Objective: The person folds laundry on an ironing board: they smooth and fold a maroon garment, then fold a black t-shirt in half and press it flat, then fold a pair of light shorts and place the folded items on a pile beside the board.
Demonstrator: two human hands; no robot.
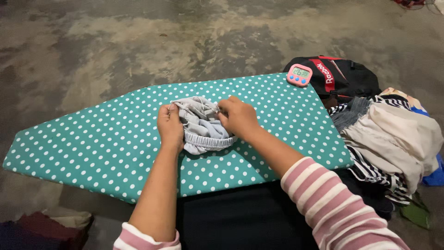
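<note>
Crosswise on the ironing board (92,143), both hands' fingers (172,111) pinch the bunched grey garment (202,124), waistband nearest.

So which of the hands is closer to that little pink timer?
Right. The right hand grips the grey garment below-left of the pink timer; the left hand is farther left.

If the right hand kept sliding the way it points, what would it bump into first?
Probably the left hand. The right hand points leftward across the bunched grey garment both hands grip on the dotted board.
</note>
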